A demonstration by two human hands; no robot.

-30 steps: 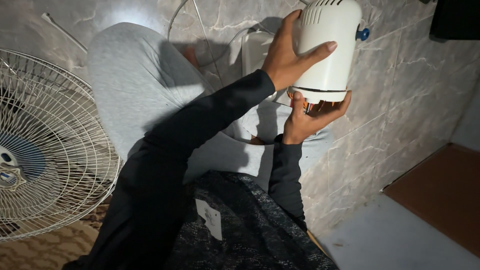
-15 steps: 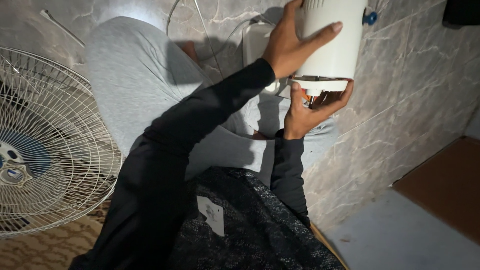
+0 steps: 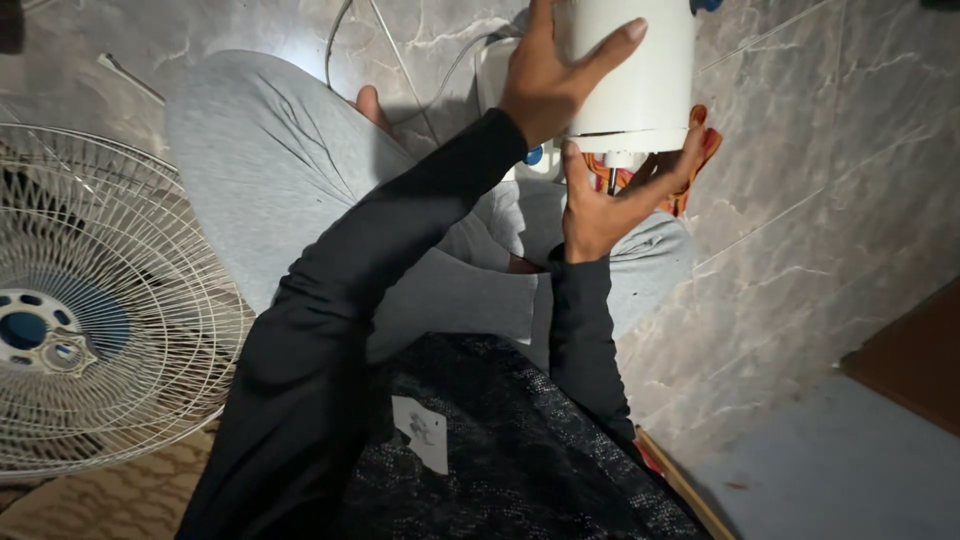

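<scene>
Left hand (image 3: pixel 545 75) gripping; right hand (image 3: pixel 600 205) apparently cupping.

Home floor — marble tiles (image 3: pixel 800 230), fan grille (image 3: pixel 110 300)

At the left we see a white wire fan guard (image 3: pixel 95 300) with a blue hub (image 3: pixel 25 330), lying on a patterned mat (image 3: pixel 110 500). White cables (image 3: pixel 385 50) run over the marble floor (image 3: pixel 800 200). A brown board (image 3: pixel 915 350) sits at the right edge.
</scene>
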